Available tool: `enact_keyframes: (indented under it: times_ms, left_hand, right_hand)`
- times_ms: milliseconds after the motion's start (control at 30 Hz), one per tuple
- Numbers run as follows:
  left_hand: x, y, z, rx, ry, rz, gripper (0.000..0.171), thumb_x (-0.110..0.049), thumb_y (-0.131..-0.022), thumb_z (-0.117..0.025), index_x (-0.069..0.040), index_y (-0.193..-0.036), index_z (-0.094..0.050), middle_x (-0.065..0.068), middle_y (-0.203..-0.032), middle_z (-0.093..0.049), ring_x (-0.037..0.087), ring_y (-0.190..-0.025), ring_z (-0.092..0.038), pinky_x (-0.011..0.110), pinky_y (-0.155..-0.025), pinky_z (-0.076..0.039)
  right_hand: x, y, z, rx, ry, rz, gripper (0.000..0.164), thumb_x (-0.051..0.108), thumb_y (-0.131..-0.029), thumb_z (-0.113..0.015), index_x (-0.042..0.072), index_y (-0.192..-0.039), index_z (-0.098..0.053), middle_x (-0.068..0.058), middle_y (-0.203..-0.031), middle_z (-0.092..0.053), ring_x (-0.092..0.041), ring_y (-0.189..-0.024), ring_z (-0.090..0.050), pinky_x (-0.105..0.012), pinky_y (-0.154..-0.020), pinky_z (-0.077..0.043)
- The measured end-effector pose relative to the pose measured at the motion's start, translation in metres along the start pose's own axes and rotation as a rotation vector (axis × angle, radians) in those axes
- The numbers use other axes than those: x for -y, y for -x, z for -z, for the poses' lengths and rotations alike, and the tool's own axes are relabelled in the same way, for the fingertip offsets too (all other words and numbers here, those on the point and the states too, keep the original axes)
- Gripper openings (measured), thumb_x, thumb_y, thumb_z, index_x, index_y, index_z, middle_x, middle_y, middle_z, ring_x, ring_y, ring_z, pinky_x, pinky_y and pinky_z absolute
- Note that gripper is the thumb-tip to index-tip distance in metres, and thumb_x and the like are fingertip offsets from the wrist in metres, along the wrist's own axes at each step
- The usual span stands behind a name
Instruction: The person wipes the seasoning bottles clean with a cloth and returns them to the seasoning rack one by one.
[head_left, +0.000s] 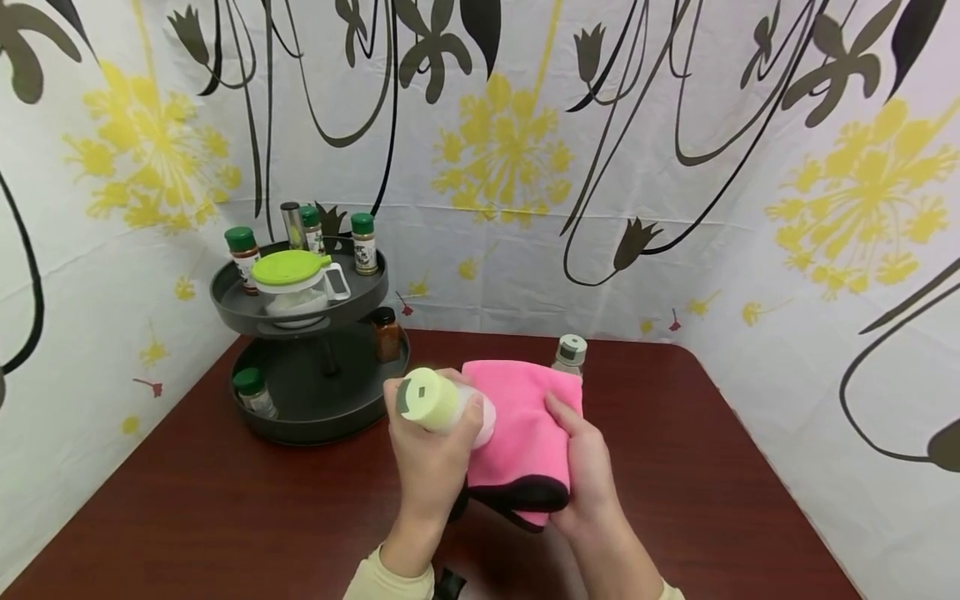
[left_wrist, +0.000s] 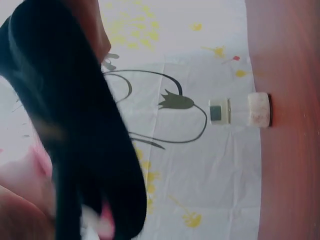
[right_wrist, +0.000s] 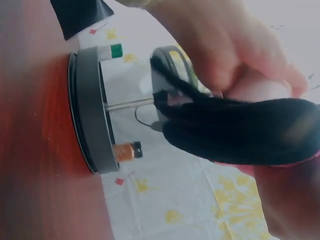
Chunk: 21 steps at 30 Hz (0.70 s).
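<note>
My left hand grips a small bottle with a pale green flip cap, tilted up toward the head camera. A pink cloth with black edging hangs against the bottle's right side. My right hand holds that cloth, thumb over its front and fingers behind it. In the left wrist view, the black edging covers much of the left side. The right wrist view has the edging across the middle, with the left hand above. Behind the cloth, partly hidden, stands another capped bottle.
A two-tier dark grey turntable stands at the back left of the brown table. It carries several green-capped spice jars, an amber jar and a white container with a lime lid. A patterned sheet hangs behind.
</note>
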<state>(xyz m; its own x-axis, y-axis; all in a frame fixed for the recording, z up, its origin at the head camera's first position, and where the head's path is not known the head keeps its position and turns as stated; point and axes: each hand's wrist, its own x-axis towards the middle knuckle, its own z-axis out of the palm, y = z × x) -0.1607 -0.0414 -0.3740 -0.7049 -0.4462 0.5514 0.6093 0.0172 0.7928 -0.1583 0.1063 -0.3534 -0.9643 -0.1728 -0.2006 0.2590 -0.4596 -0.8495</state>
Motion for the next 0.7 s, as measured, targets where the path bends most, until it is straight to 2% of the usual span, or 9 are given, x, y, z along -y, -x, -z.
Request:
enact_keyframes:
  times_ms: [100,167,333,467,567,700]
  left_hand:
    - [0.000,0.001,-0.001,0.013,-0.008,0.022,0.057,0.000,-0.079,-0.085,-0.005,-0.122,-0.048,0.002,-0.110,-0.077,0.022,-0.103,-0.069,0.032,-0.089,-0.059]
    - [0.000,0.001,-0.001,0.016,-0.011,0.014,0.057,0.000,-0.079,-0.086,-0.005,-0.122,-0.048,0.003,-0.109,-0.077,0.022,-0.103,-0.069,0.032,-0.089,-0.059]
    - [0.001,-0.005,0.001,-0.014,0.015,-0.025,0.053,0.005,-0.080,-0.082,0.001,-0.120,-0.048,0.010,-0.104,-0.077,0.022,-0.098,-0.071,0.030,-0.089,-0.057]
    - [-0.002,-0.005,0.002,-0.016,0.041,0.007,0.052,0.006,-0.081,-0.081,-0.001,-0.121,-0.047,0.011,-0.106,-0.076,0.023,-0.100,-0.070,0.032,-0.090,-0.057]
    - [-0.004,-0.001,0.000,0.004,0.028,0.027,0.055,0.003,-0.080,-0.083,-0.003,-0.121,-0.047,0.008,-0.110,-0.077,0.023,-0.103,-0.069,0.033,-0.090,-0.057]
    - [-0.005,0.005,-0.002,0.011,-0.028,0.023,0.058,0.000,-0.078,-0.085,-0.004,-0.123,-0.048,0.003,-0.111,-0.077,0.022,-0.105,-0.068,0.032,-0.090,-0.058]
  right_hand:
    - [-0.006,0.000,-0.003,0.028,-0.010,-0.016,0.048,0.055,-0.106,-0.055,0.019,-0.138,-0.048,0.010,-0.111,-0.073,-0.008,-0.105,-0.071,-0.028,-0.094,-0.059]
    - [-0.011,0.000,-0.004,0.054,-0.007,-0.027,0.048,0.054,-0.107,-0.054,0.018,-0.139,-0.048,0.009,-0.115,-0.073,-0.008,-0.109,-0.071,-0.029,-0.096,-0.059]
    - [-0.015,0.002,-0.005,0.094,0.023,-0.046,0.040,0.049,-0.108,-0.054,0.015,-0.130,-0.057,0.007,-0.103,-0.077,-0.008,-0.095,-0.074,-0.028,-0.087,-0.060]
    - [-0.007,0.004,-0.004,0.067,0.049,-0.016,0.038,0.048,-0.107,-0.057,0.016,-0.127,-0.057,0.008,-0.093,-0.073,-0.007,-0.086,-0.073,-0.027,-0.080,-0.060]
    - [-0.004,0.003,-0.005,0.032,0.045,0.023,0.041,0.050,-0.106,-0.058,0.017,-0.131,-0.054,0.008,-0.097,-0.072,-0.007,-0.089,-0.072,-0.027,-0.082,-0.060]
    - [-0.010,0.003,-0.005,0.021,0.027,0.015,0.044,0.052,-0.107,-0.056,0.018,-0.134,-0.052,0.009,-0.104,-0.074,-0.007,-0.098,-0.073,-0.027,-0.088,-0.060]
